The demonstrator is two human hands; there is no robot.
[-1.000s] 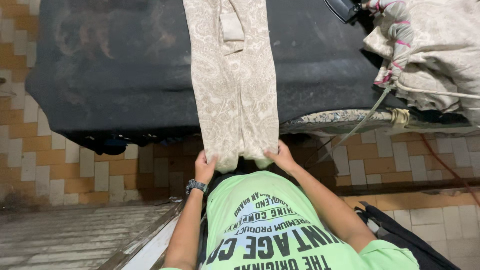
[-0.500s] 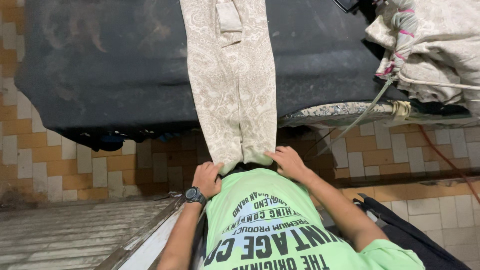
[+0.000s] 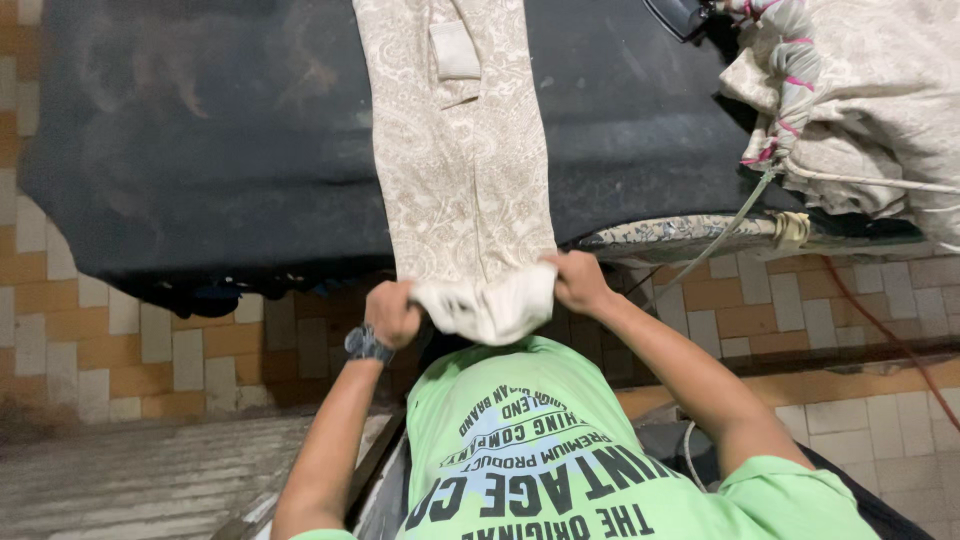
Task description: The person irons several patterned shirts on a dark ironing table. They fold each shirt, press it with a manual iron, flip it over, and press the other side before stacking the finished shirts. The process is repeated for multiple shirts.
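- Left hand [image 3: 392, 312] and right hand [image 3: 577, 281]: fingers closed, gripping near hem of cream patterned garment [image 3: 462, 170], lying along dark padded table [image 3: 200, 160].
- Heaped pale cloth [image 3: 880, 110] right of garment; cord [image 3: 715, 245] beside it.
- Tiled floor [image 3: 150, 350] under table.

We see a cream patterned cloth [image 3: 460, 170], matt and woven, with a plain white lining at its hem, lying on a dark matt padded table cover [image 3: 200, 150]. The floor tiles [image 3: 200, 350] look glazed ceramic, the green shirt [image 3: 560, 450] soft cotton.
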